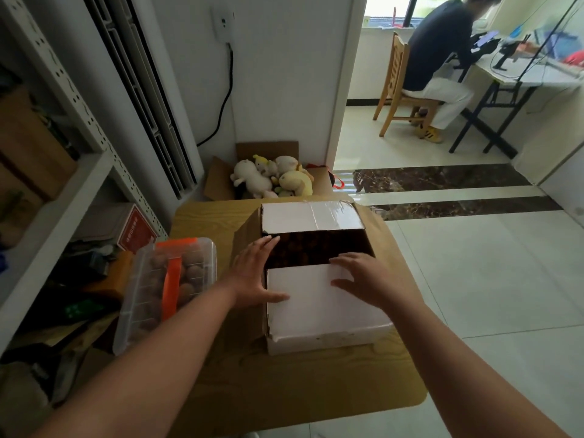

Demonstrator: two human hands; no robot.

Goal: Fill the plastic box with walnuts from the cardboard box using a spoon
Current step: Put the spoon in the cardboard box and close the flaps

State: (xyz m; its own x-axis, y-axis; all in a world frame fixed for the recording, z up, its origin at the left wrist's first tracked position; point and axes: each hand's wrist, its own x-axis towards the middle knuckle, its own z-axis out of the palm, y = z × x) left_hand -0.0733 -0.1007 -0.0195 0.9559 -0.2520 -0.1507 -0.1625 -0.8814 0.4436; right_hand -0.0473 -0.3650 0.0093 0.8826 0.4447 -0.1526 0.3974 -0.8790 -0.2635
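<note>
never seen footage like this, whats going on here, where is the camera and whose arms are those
No machine here: the single picture comes from a wide-angle camera worn on a person's head, looking down at their own bare arms. On the wooden table stands a cardboard box with white flaps, partly open; walnuts show dimly in the gap. The left hand lies flat at the box's left edge, the right hand rests with spread fingers on the near flap. Neither grips anything, and no spoon is visible. Left of it is a clear plastic box with orange fittings, more nuts inside. Behind are plush toys and a seated person.
</note>
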